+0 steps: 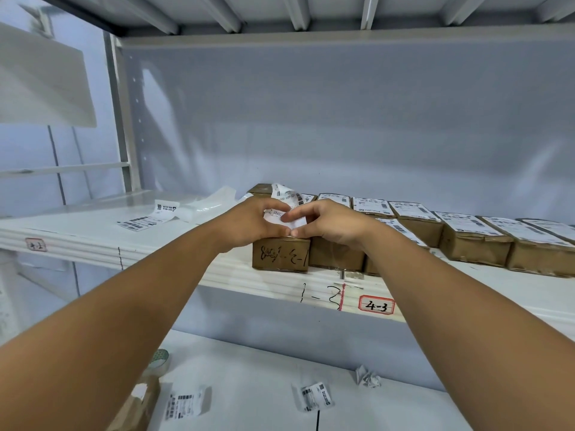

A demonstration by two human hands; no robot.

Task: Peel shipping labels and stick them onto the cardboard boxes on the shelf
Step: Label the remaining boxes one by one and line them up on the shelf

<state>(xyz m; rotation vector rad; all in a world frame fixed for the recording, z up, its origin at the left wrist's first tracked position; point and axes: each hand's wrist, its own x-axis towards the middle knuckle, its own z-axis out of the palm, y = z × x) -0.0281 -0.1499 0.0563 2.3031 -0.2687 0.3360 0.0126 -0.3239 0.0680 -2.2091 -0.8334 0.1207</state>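
both hands meet over the front-left box on the shelf [93, 234]. left hand [249, 223] has fingers curled round a shipping label [287, 220]. right hand [333, 227] pinches the same label between thumb and forefinger. the label's upper part curls up above the hands, barcode showing, print too small to read.

the marked box [280, 258] under the hands is closed brown cardboard, so we cannot see its contents. black marker scrawl on its front, not fully legible.

labelled boxes [466, 234] run off to the right in a row, all closed. we count at least seven white labels on their tops; the far end is cut off.

shelf edge: red-bordered tag [376, 305] reads "4-3", with handwritten marks just beside it. a second tag [35, 244] at left is too blurred to read.

on the shelf left of the hands: a loose label strip [146, 217] and clear backing sheets [211, 202].

lower shelf: two loose labels [185, 404], one crumpled paper [368, 376], one tape roll [158, 360].
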